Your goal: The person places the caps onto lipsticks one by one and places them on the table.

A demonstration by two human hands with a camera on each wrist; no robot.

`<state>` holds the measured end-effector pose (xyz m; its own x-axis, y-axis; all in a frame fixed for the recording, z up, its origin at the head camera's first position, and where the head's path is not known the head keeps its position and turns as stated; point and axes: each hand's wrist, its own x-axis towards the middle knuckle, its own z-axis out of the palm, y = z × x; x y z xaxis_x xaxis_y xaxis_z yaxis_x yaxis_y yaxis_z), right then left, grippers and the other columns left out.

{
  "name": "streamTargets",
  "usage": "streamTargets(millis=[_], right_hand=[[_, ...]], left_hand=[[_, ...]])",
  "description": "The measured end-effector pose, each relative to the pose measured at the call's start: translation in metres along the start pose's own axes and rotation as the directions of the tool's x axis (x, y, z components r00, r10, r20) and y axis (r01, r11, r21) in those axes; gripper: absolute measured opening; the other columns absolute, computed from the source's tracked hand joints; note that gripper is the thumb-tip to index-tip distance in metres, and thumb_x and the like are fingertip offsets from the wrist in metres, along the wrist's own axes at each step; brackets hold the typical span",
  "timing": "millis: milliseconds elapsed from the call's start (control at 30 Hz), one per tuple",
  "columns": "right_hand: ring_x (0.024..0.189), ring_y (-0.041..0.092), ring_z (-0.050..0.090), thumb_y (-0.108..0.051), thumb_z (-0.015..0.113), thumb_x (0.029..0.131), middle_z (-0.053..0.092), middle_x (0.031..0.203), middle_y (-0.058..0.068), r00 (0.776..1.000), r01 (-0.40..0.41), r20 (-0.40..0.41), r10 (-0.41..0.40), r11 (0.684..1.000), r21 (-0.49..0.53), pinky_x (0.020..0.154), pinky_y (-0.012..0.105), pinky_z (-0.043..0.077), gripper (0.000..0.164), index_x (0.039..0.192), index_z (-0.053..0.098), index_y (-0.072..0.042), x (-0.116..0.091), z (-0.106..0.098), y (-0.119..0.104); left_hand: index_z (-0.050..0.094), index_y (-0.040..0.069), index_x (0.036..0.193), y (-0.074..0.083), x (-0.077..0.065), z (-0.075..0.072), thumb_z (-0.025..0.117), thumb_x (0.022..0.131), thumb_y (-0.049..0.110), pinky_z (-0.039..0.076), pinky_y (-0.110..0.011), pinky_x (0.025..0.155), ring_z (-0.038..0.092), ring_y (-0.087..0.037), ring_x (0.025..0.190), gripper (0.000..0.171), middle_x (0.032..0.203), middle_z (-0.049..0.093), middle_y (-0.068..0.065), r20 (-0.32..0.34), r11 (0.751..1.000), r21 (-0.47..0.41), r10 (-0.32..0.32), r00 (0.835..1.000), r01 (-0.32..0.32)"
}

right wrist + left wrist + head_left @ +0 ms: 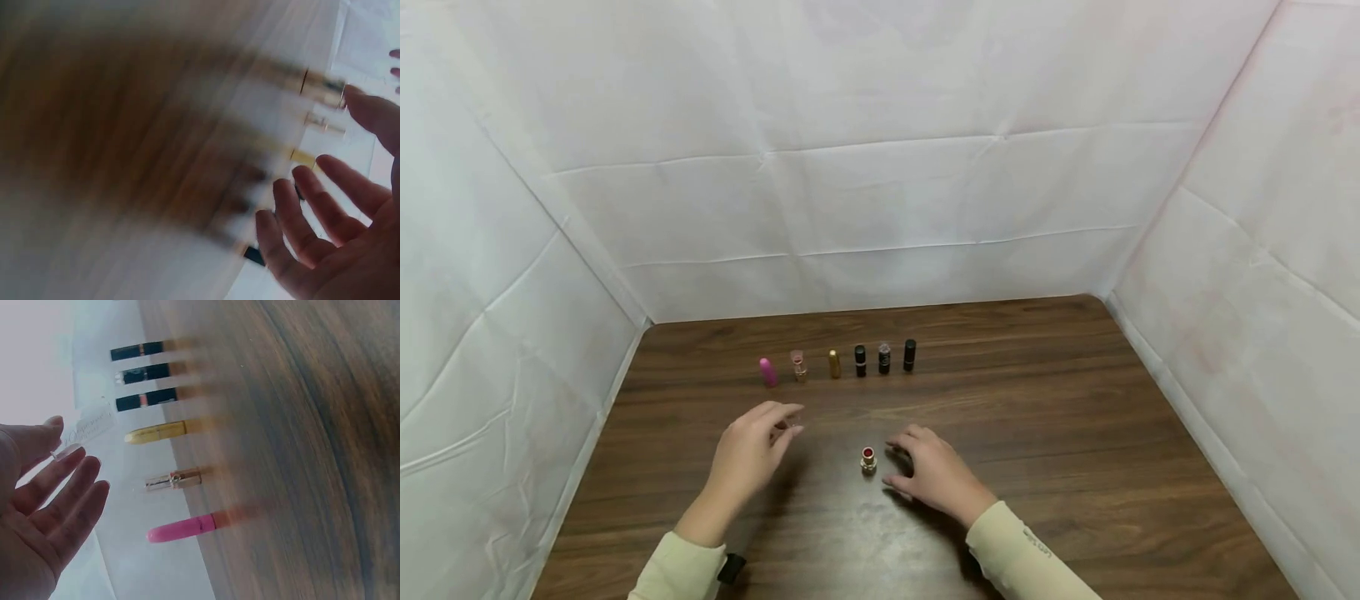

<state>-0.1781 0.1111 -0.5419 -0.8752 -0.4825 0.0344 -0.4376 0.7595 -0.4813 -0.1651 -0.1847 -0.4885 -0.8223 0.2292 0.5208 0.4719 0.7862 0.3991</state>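
Note:
My left hand [748, 446] pinches a clear lipstick cap [90, 428] between thumb and fingers, raised above the table; faint lettering shows on it. An uncapped lipstick [868, 461] with a gold base and a red top stands upright between my hands. Close to its right side is my right hand [936, 475], fingers spread and loosely bent, holding nothing. In the right wrist view the thumb appears right by the gold lipstick [322, 87]; whether it touches cannot be told there.
Behind the hands stands a row of lipsticks: a pink one [768, 372], a clear-capped one [799, 367], a gold one [834, 364], and black ones [861, 361] to the right. White cloth walls [880, 200] border the wooden table [1037, 400].

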Motion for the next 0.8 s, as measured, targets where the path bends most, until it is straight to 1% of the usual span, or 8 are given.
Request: streamTargets(millis=[67,167,333,467,633,700,733,800], right_hand=[[0.117,0.029,0.066,-0.033,0.087,0.091,0.068,0.126,0.007,1.0,-0.006,0.003,0.006,1.0,0.013,0.1,0.051,0.058,0.054,0.134,0.07,-0.007,0.002,0.005,-0.007],[0.115,0.029,0.066,-0.033,0.088,0.091,0.069,0.123,0.006,0.999,-0.038,-0.01,0.038,0.999,0.017,0.099,0.051,0.058,0.051,0.132,0.071,-0.007,0.005,0.011,-0.015],[0.11,0.027,0.068,-0.033,0.09,0.088,0.071,0.116,0.004,0.996,-0.078,-0.053,0.077,0.997,-0.003,0.096,0.05,0.059,0.042,0.12,0.075,-0.009,0.011,0.018,-0.024],[0.103,0.026,0.071,-0.033,0.09,0.088,0.072,0.111,0.003,0.995,-0.084,-0.059,0.083,0.996,-0.026,0.091,0.047,0.061,0.034,0.112,0.077,-0.012,0.017,0.022,-0.029],[0.103,0.027,0.072,-0.031,0.09,0.088,0.074,0.112,0.006,0.995,-0.091,-0.048,0.09,0.996,-0.02,0.089,0.048,0.061,0.025,0.103,0.077,-0.016,0.02,0.024,-0.031],[0.111,0.03,0.071,-0.03,0.089,0.089,0.074,0.116,0.008,0.995,-0.092,-0.04,0.092,0.996,-0.007,0.093,0.05,0.06,0.023,0.101,0.076,-0.016,0.019,0.023,-0.03],[0.115,0.031,0.071,-0.029,0.088,0.09,0.074,0.119,0.01,0.995,-0.09,-0.037,0.09,0.996,0.003,0.095,0.05,0.06,0.023,0.104,0.077,-0.015,0.019,0.022,-0.03],[0.107,0.027,0.072,-0.026,0.087,0.092,0.075,0.114,0.009,0.996,-0.083,-0.03,0.084,0.996,0.045,0.09,0.045,0.062,0.021,0.105,0.076,-0.013,0.018,0.021,-0.029]], left_hand=[[0.079,0.003,0.11,-0.001,-0.003,-0.005,0.091,0.081,-0.001,0.064,-0.036,0.066,0.074,-0.022,0.078,0.032,0.096,0.078,-0.007,-0.005,0.999,-0.024,-0.022,1.0,0.022],[0.079,0.003,0.107,-0.003,-0.005,-0.009,0.091,0.082,0.002,0.065,-0.036,0.067,0.074,-0.021,0.078,0.027,0.093,0.077,-0.006,0.003,0.997,-0.052,-0.065,0.998,0.065],[0.079,0.004,0.1,-0.004,-0.006,-0.011,0.09,0.086,0.009,0.065,-0.037,0.068,0.073,-0.018,0.076,0.019,0.089,0.076,-0.005,0.033,0.987,-0.08,-0.136,0.99,0.138],[0.078,0.005,0.097,-0.003,-0.007,-0.013,0.09,0.087,0.011,0.065,-0.039,0.068,0.072,-0.017,0.074,0.017,0.087,0.075,-0.005,0.056,0.978,-0.088,-0.183,0.982,0.187],[0.077,0.005,0.095,-0.002,-0.009,-0.012,0.09,0.088,0.013,0.065,-0.042,0.069,0.073,-0.018,0.074,0.016,0.087,0.074,-0.004,0.071,0.971,-0.117,-0.2,0.977,0.207],[0.077,0.005,0.095,-0.001,-0.009,-0.01,0.09,0.088,0.013,0.065,-0.042,0.069,0.073,-0.018,0.074,0.016,0.086,0.074,-0.003,0.072,0.968,-0.131,-0.204,0.976,0.212],[0.077,0.004,0.095,-0.001,-0.009,-0.01,0.089,0.088,0.013,0.065,-0.042,0.068,0.073,-0.018,0.074,0.016,0.086,0.074,-0.003,0.071,0.967,-0.14,-0.204,0.976,0.212],[0.077,0.005,0.094,0.0,-0.01,-0.009,0.089,0.089,0.012,0.065,-0.042,0.068,0.073,-0.018,0.074,0.015,0.087,0.074,-0.002,0.073,0.964,-0.153,-0.207,0.976,0.216]])
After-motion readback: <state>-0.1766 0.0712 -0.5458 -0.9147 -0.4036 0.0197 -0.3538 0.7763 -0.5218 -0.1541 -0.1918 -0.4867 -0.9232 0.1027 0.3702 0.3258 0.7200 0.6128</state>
